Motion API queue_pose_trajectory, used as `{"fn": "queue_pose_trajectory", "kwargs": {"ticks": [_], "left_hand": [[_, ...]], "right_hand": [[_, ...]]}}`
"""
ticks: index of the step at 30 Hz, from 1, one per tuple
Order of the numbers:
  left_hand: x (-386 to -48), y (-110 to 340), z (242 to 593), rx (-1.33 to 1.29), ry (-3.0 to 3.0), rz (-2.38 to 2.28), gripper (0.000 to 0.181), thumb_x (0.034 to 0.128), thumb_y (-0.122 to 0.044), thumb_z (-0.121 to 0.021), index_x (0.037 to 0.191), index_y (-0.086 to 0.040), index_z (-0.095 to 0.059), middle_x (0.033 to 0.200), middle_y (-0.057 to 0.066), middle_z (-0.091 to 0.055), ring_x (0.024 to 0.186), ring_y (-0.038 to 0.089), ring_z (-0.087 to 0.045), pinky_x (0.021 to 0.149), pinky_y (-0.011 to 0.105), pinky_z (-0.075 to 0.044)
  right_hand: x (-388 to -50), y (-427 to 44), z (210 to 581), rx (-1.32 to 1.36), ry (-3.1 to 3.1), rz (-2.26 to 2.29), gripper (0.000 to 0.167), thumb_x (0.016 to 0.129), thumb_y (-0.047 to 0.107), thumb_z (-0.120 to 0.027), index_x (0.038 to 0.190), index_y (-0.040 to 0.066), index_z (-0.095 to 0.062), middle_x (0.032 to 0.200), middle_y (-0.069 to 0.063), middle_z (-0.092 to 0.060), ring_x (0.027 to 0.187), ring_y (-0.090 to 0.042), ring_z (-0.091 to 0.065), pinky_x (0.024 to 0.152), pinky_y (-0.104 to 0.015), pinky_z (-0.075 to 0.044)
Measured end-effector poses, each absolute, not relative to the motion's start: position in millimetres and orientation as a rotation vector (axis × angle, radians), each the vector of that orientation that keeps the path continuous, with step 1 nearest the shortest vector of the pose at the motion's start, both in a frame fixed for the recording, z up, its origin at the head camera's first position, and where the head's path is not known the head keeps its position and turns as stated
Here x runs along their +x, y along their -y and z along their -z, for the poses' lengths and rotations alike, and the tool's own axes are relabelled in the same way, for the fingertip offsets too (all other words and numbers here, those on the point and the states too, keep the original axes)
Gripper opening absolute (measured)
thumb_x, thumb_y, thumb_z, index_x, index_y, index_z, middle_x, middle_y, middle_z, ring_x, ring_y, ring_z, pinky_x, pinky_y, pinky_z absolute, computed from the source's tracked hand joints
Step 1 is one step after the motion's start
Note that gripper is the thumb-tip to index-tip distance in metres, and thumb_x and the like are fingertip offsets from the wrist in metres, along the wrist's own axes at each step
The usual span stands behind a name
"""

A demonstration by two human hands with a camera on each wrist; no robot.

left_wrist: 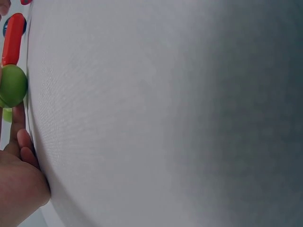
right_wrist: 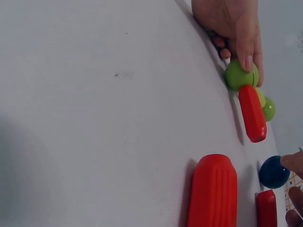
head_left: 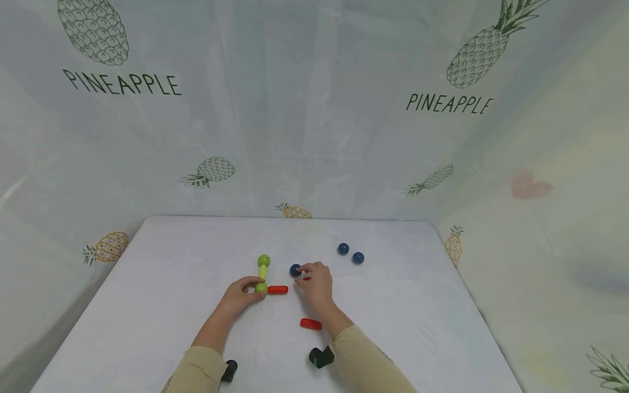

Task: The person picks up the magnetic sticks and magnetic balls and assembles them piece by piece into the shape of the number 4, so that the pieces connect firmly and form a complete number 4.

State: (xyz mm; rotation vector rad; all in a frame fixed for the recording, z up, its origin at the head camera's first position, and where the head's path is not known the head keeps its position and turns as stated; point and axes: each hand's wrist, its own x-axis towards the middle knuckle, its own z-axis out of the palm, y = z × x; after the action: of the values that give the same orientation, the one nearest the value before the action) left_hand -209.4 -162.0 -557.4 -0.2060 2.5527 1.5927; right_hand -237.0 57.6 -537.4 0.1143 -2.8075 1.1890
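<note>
Thumb and fingers of the left hand [head_left: 241, 297] pinch the nearer green ball [head_left: 261, 287]. A light green rod [head_left: 262, 273] joins it to a farther green ball [head_left: 263, 260], and a red rod [head_left: 278, 290] sticks out from it to the right. The right hand [head_left: 318, 286] has its fingertips on a blue ball [head_left: 295, 270]; in the right wrist view the thumb touches that blue ball [right_wrist: 274, 172]. Another red rod [right_wrist: 267, 209] lies beside the ball, near the curled fingers, partly hidden by the hand in the head view.
Two blue balls [head_left: 343, 249] [head_left: 358, 258] lie farther back on the white table [head_left: 403, 305]. A loose red rod [head_left: 311, 324] is near the right forearm. Dark pieces lie by the left sleeve [head_left: 229, 371] and right sleeve [head_left: 321, 357]. A pineapple-print cloth [head_left: 304, 120] hangs behind.
</note>
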Motion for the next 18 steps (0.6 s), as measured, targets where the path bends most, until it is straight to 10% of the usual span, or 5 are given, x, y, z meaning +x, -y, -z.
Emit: {"fn": "queue_pose_trajectory", "kwargs": {"ticks": [18], "left_hand": [[-208,161,554,-0.222,-2.533,-1.613,0.033,0.0797,-0.017,-0.081,0.111,-0.010,-0.071,0.111,0.008,-0.062,0.098,0.026,-0.044,0.082,0.037,-0.036]], "right_hand": [[-252,-46,538,0.061,2.825,-1.173,0.023,0.078,0.015,-0.081,0.099,0.013,-0.072,0.102,-0.006,-0.063,0.098,-0.027,-0.052,0.088,-0.044,-0.040]]}}
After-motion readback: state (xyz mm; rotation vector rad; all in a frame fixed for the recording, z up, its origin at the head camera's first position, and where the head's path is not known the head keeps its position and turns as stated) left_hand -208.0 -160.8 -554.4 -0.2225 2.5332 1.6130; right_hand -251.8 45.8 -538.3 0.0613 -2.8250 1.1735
